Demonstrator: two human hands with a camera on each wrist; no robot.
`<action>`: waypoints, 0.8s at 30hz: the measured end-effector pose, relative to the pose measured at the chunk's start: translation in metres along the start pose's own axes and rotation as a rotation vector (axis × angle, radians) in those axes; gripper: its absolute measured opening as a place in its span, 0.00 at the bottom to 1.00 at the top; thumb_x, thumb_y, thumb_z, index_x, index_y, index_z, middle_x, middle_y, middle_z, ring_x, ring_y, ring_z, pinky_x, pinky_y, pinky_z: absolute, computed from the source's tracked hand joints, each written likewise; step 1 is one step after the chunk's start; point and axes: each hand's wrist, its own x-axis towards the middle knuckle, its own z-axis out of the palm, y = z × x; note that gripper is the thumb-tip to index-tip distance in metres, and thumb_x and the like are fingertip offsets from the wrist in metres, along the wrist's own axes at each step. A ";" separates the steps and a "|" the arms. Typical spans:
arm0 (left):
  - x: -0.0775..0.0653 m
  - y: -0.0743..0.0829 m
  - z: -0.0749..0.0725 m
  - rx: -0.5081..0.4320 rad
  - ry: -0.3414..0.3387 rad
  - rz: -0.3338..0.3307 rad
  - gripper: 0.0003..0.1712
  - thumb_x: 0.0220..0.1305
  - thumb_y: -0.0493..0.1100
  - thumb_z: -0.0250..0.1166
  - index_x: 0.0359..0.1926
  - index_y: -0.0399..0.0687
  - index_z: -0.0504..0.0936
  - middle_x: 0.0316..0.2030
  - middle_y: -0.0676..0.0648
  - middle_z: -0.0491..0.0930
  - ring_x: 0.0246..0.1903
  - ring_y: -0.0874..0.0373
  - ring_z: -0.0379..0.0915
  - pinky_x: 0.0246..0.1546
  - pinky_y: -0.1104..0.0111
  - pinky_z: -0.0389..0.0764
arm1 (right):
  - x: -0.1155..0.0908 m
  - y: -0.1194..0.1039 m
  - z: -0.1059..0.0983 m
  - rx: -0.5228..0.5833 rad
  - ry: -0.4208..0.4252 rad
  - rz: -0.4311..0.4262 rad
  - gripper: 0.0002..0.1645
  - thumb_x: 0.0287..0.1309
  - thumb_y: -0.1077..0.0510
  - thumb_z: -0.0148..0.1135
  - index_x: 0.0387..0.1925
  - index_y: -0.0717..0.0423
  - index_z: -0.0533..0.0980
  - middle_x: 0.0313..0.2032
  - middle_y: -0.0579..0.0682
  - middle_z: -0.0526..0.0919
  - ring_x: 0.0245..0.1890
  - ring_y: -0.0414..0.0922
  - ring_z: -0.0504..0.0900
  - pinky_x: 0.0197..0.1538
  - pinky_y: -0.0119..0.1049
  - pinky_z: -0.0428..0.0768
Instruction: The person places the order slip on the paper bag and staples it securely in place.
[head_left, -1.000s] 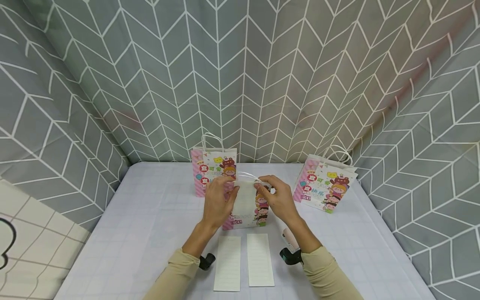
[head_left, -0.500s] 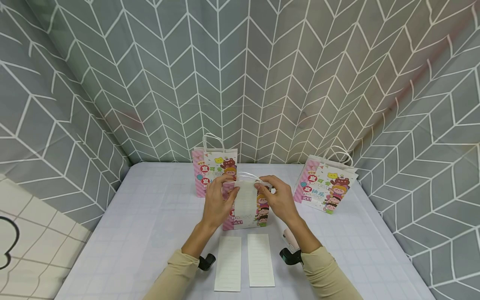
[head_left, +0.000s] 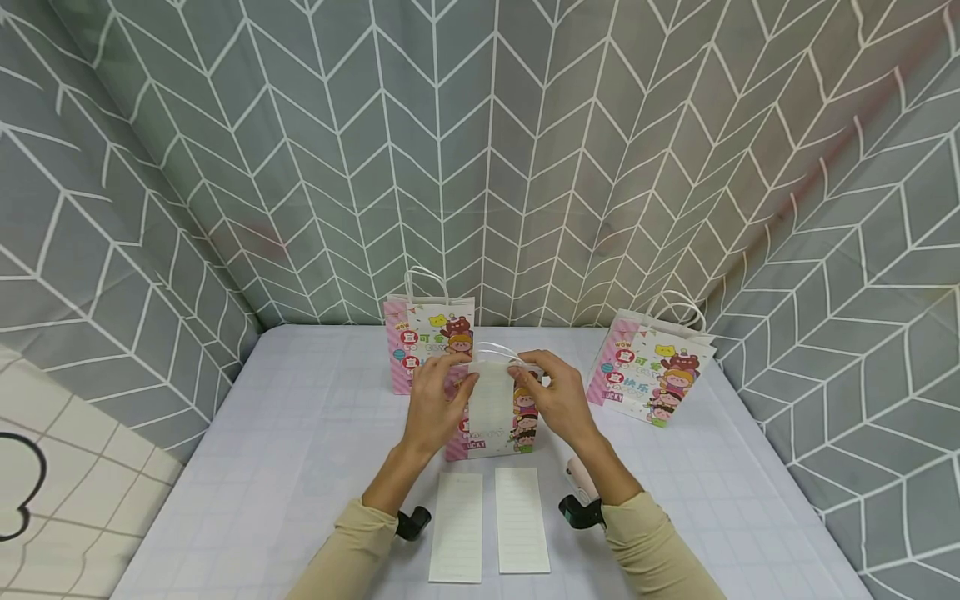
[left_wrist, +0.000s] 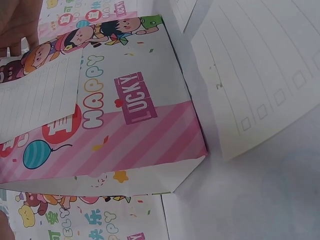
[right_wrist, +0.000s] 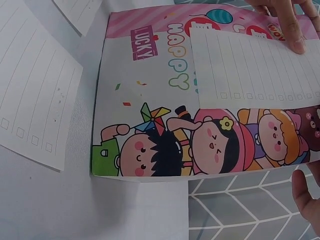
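Observation:
A small white and pink paper gift bag (head_left: 527, 425) with cartoon characters stands upright in the middle of the table. Against its front lies a narrow lined checklist sheet (head_left: 491, 400), its top near the bag's white handles. My left hand (head_left: 433, 400) grips the bag's upper left edge, thumb in front and fingers behind. At the upper right edge, my right hand (head_left: 558, 396) pinches the bag's rim between thumb and fingers. In the right wrist view, a left fingertip (right_wrist: 298, 46) presses on the sheet (right_wrist: 250, 67). The bag's back is hidden.
Two lined paper pads (head_left: 456, 529) lie side by side in front of the bag. Matching gift bags stand behind left (head_left: 431, 333) and at the right (head_left: 648, 367). A pale pink object (head_left: 581, 477) lies partly under the right wrist. Patterned curtains (head_left: 480, 167) surround the table.

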 end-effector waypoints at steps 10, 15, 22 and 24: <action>0.001 -0.001 0.004 -0.004 0.000 0.004 0.18 0.60 0.39 0.74 0.50 0.45 0.82 0.41 0.46 0.85 0.43 0.51 0.77 0.50 0.55 0.67 | -0.001 0.004 -0.010 -0.002 -0.014 0.048 0.16 0.64 0.47 0.67 0.50 0.48 0.83 0.51 0.48 0.86 0.50 0.49 0.82 0.54 0.54 0.77; 0.001 0.000 0.004 -0.006 -0.002 -0.005 0.18 0.59 0.39 0.74 0.50 0.46 0.82 0.41 0.46 0.85 0.43 0.51 0.77 0.49 0.56 0.66 | -0.004 0.011 -0.019 -0.023 -0.025 0.080 0.17 0.64 0.44 0.66 0.51 0.44 0.81 0.45 0.45 0.85 0.47 0.46 0.80 0.53 0.51 0.76; 0.003 -0.002 0.002 0.001 0.006 -0.011 0.18 0.59 0.39 0.75 0.49 0.43 0.82 0.42 0.45 0.85 0.44 0.49 0.78 0.47 0.56 0.64 | -0.010 0.024 -0.031 -0.027 -0.061 0.100 0.19 0.65 0.46 0.67 0.52 0.50 0.80 0.43 0.47 0.85 0.46 0.47 0.80 0.56 0.55 0.74; 0.003 -0.002 0.002 -0.001 0.002 -0.020 0.18 0.59 0.38 0.74 0.50 0.42 0.82 0.42 0.45 0.86 0.44 0.49 0.78 0.47 0.56 0.63 | -0.014 0.030 -0.037 -0.041 -0.094 0.108 0.19 0.65 0.46 0.66 0.52 0.51 0.80 0.45 0.48 0.85 0.47 0.47 0.80 0.56 0.55 0.74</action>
